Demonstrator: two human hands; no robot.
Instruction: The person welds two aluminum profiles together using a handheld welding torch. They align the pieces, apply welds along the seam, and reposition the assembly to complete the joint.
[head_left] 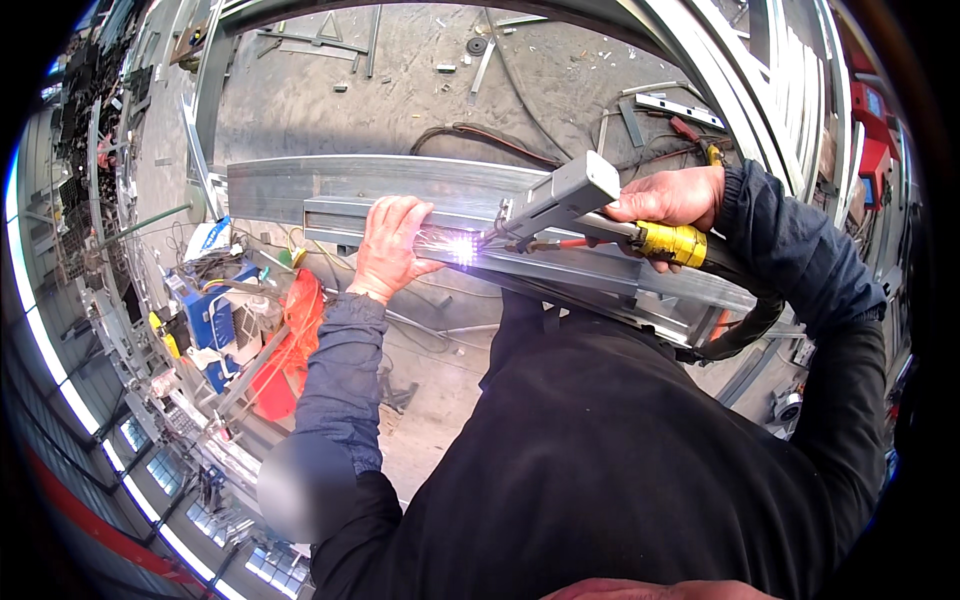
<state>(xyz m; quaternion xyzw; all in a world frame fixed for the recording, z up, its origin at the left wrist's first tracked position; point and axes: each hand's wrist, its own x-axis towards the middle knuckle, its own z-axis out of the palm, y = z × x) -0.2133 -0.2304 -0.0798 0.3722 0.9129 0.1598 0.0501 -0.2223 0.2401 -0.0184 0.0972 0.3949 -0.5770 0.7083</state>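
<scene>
My left hand lies flat on a long grey steel beam, fingers spread over its upper edge, just left of a bright white-violet welding spark. My right hand grips the yellow handle of a welding torch. The torch's grey boxy head points down-left at the spark. A thick black hose runs from the handle down past my right sleeve. Both arms are in dark sleeves, and my dark jacket fills the lower middle of the view.
The concrete floor beyond the beam holds metal offcuts and dark cables. At left are a blue machine and a red object. Steel profiles curve along the upper right, beside a red unit.
</scene>
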